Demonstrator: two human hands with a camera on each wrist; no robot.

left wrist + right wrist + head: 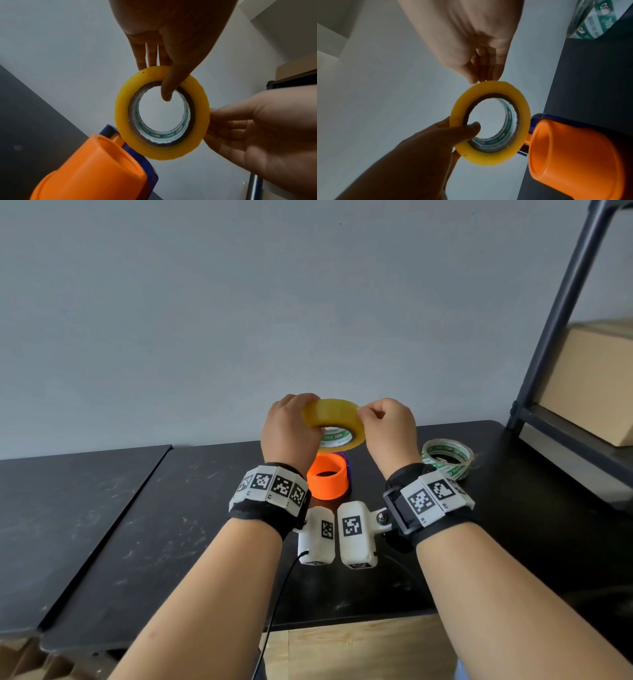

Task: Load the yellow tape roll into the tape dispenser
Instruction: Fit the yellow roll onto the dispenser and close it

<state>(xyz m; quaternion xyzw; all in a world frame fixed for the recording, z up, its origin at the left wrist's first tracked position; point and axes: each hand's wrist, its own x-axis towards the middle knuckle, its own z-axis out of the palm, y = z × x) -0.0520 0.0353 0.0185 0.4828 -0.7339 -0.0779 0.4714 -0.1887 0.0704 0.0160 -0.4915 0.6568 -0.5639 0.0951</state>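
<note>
Both hands hold the yellow tape roll (pixel 342 414) in the air, lying nearly flat above the black table. My left hand (pixel 294 422) grips its left side; in the left wrist view the thumb (pixel 167 92) hooks through the core of the roll (pixel 120 108) and the fingers lie on the outer face. My right hand (pixel 370 416) pinches the right rim; its fingertips (pixel 479 78) meet at the edge of the roll (pixel 523 108). The tape dispenser (pixel 328 479), with an orange drum and a blue body behind it, stands on the table right under the roll.
A clear tape roll (pixel 447 458) with a green-printed core lies on the black table (pixel 513 542) to the right. A dark metal shelf (pixel 555 313) with a cardboard box (pixel 596 385) stands at the far right. A second black panel (pixel 68 508) adjoins on the left.
</note>
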